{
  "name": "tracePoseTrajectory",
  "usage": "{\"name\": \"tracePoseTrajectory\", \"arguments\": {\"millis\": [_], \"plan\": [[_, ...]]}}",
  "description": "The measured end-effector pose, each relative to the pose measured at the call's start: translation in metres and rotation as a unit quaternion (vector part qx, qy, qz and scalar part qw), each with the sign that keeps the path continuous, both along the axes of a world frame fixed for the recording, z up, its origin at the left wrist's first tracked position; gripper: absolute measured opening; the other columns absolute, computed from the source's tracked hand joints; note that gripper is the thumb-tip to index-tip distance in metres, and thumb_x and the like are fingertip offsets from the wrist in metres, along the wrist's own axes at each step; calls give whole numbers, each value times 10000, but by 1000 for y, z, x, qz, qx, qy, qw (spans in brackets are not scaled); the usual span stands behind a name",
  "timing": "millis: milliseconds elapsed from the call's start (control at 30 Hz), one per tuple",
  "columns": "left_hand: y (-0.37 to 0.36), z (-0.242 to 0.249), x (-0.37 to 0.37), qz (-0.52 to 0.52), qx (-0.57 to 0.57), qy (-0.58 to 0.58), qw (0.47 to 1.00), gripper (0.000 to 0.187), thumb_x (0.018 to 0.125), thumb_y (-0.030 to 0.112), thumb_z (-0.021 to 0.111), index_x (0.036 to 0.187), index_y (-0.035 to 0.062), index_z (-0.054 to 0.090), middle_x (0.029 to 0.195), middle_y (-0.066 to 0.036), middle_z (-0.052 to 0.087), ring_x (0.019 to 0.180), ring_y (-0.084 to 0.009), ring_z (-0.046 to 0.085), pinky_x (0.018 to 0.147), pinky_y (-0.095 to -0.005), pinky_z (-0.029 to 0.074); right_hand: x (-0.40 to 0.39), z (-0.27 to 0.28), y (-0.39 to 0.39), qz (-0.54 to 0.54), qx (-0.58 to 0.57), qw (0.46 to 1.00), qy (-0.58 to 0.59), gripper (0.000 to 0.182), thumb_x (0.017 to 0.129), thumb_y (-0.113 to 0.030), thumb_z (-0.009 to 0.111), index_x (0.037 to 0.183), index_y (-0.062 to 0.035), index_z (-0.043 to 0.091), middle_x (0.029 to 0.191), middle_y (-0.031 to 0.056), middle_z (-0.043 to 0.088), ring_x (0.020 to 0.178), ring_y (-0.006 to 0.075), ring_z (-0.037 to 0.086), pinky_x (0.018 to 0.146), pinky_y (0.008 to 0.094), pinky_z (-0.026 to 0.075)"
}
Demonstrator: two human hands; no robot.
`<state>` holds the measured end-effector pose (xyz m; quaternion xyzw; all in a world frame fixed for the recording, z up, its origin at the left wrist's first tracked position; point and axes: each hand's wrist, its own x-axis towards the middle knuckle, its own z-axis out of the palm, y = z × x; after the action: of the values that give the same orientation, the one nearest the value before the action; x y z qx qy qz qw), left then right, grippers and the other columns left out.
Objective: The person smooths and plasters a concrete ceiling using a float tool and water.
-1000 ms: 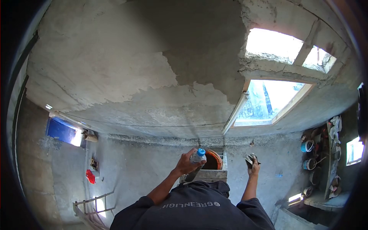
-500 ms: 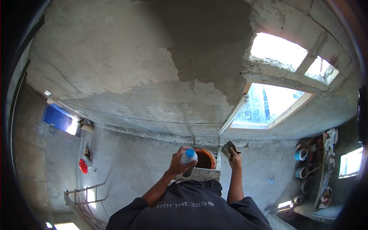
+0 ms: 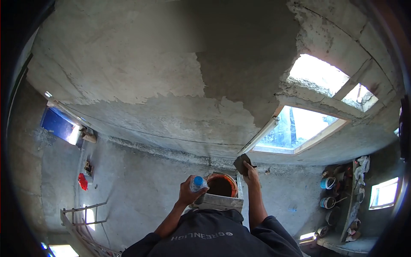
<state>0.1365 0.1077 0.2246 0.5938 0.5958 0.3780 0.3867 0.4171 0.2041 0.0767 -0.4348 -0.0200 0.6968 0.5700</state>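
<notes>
My left hand (image 3: 187, 192) is wrapped round a clear plastic bottle (image 3: 198, 184) with a blue cap, cap toward me. Just right of the bottle is an orange-rimmed bucket (image 3: 235, 188), holding what looks like grey-brown mortar. A wooden plank stand (image 3: 219, 203) is beside the bucket, on my side. Beyond the bucket's right side, my right hand (image 3: 249, 170) grips a flat, dark, squarish trowel (image 3: 242, 163) with its blade toward the wall. The wall (image 3: 141, 64) ahead carries a dark, wet-looking plaster patch (image 3: 244, 55) with ragged edges.
A wood-framed window (image 3: 295, 128) is ahead right, with a pale pole (image 3: 259, 137) at its left edge. Buckets (image 3: 328, 183) line the right side by a shelf. A wooden ladder-like frame (image 3: 81, 222) is at lower left, and a red object (image 3: 82, 182) lies on the floor.
My right hand has swung left toward the bucket, and the trowel's blade has turned. The bottle in my left hand has moved slightly left and down, and the view has shifted a little.
</notes>
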Motion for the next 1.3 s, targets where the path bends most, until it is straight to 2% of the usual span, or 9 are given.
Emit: {"name": "tracePoseTrajectory", "arguments": {"millis": [600,667,733,800,867,1033,1100,1167,1300], "plan": [[23,-33,-43,25,-27,-67,997,447,693,353,809,950,54,598,787,-73,674,716,-169,667,676,-326,536,-56,85,130,-22,93,991,-92,380,805,-169,717,1141,-38,599,1011,66,651,902,183,639,767,303,524],[23,-39,-50,60,-38,-69,995,441,684,334,813,935,48,591,767,-80,665,700,-178,662,663,-325,530,-49,138,170,-87,199,950,-225,322,822,-135,690,1119,-39,611,1042,62,634,898,159,601,749,286,482],[26,-31,-56,59,-22,-59,996,419,683,297,814,923,42,584,748,-74,654,677,-171,648,650,-320,523,-46,227,195,-172,158,793,-562,390,865,-209,638,1174,15,555,1059,142,620,968,253,576,838,360,452],[22,-46,-68,95,-41,-93,990,404,685,267,812,918,35,577,736,-63,645,665,-156,636,643,-313,520,-27,267,244,-374,277,601,-650,340,893,-220,602,1118,34,613,993,199,656,827,273,629,745,345,481],[22,-42,-74,99,-28,-98,990,401,684,262,813,912,33,575,725,-51,639,660,-147,629,637,-311,520,-28,329,261,-397,268,595,-645,354,897,-194,593,1183,13,592,1031,200,655,789,271,654,668,319,499],[20,-50,-91,142,-19,-72,987,436,677,334,812,896,44,572,725,-60,652,648,-162,644,622,-319,523,-37,375,326,-494,374,382,-686,421,820,15,534,1236,-36,577,1143,212,622,803,253,684,679,303,536],[25,-48,-92,154,-24,-58,986,446,674,350,812,892,44,571,730,-64,656,652,-166,648,623,-323,524,-64,365,336,-399,365,446,-714,525,748,84,507,1250,-56,568,1187,211,599,847,279,685,699,329,553],[27,-39,-92,154,-35,-44,986,455,668,367,814,878,46,570,732,-66,655,662,-171,648,633,-329,525,-92,339,355,-357,408,386,-746,568,712,102,503,1251,-66,568,1208,197,589,855,287,683,650,337,562],[24,-46,-93,165,-22,-59,984,460,666,377,814,870,45,569,726,-67,651,662,-178,645,641,-329,525,-124,303,338,-265,479,411,-729,641,644,152,522,1247,-61,562,1260,198,544,1040,332,616,716,359,557]]}}
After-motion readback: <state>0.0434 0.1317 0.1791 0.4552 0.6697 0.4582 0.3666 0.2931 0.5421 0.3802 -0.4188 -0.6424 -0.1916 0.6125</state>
